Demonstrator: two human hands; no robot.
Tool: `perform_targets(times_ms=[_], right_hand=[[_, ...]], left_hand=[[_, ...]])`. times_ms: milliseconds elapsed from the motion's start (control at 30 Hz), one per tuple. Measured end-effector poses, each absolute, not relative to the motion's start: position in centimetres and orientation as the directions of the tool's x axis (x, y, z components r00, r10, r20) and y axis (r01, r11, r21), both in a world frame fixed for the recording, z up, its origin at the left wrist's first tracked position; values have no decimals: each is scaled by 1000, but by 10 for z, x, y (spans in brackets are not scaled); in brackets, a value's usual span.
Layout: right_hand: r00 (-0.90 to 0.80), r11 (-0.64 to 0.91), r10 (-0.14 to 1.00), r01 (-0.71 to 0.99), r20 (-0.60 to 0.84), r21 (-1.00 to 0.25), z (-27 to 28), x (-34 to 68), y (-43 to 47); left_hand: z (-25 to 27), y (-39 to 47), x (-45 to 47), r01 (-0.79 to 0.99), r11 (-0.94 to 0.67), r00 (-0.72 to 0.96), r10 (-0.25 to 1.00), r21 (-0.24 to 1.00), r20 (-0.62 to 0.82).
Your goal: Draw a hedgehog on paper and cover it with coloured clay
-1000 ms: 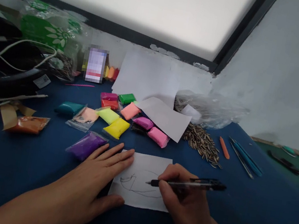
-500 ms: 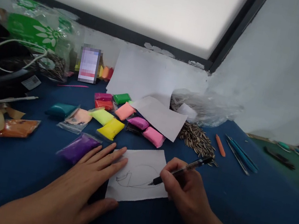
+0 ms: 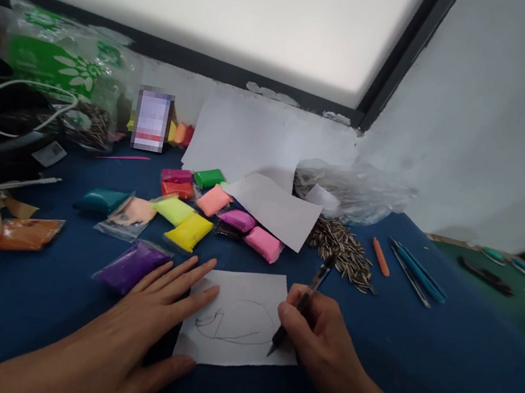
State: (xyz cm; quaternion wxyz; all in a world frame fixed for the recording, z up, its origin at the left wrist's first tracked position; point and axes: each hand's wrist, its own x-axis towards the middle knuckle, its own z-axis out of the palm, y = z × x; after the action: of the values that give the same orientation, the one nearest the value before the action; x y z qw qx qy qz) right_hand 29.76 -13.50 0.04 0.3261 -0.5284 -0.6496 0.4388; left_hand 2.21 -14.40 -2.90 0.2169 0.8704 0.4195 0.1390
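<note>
The left hand (image 3: pixel 152 316) lies flat with fingers spread, gripping nothing, over the left edge of a sheet of paper (image 3: pixel 236 287). The right hand (image 3: pixel 319 334) is closed around a pen (image 3: pixel 316 282), its tip at the paper's right side (beside a curved drawing (image 3: pixel 240 339)). Left of the paper sits a purple packet (image 3: pixel 131 265); beyond it on the bench (image 3: pixel 41 300), a yellow packet (image 3: pixel 188 231) and seeds (image 3: pixel 341 251).

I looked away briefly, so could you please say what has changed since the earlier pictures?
The pen has swung from nearly level in the view to steep, its tip moving towards the lower right of the paper. The paper has turned slightly anticlockwise. The right hand still grips the pen, the left hand still rests partly on the paper, and the coloured packets are unmoved.
</note>
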Motion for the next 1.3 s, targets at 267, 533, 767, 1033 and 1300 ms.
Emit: perform_targets(times_ms=[267, 533, 767, 1033, 1300], right_hand=[[-225, 29, 973, 367, -59, -930, -4, 300, -136], [-344, 239, 934, 398, 97, -886, -6, 276, -145], [-360, 359, 901, 307, 242, -881, -13, 263, -147], [-416, 469, 839, 224, 351, -854, -26, 262, -148], [-424, 453, 843, 230, 330, -861, -28, 261, -146]], left_hand=[[-35, -140, 25, 690, -565, 602, 795, 452, 74], [-43, -138, 23, 682, -559, 599, 797, 472, 78], [-47, -136, 22, 668, -575, 623, 779, 472, 69], [-48, -137, 25, 681, -566, 592, 799, 464, 105], [-40, -139, 30, 720, -535, 565, 822, 442, 75]])
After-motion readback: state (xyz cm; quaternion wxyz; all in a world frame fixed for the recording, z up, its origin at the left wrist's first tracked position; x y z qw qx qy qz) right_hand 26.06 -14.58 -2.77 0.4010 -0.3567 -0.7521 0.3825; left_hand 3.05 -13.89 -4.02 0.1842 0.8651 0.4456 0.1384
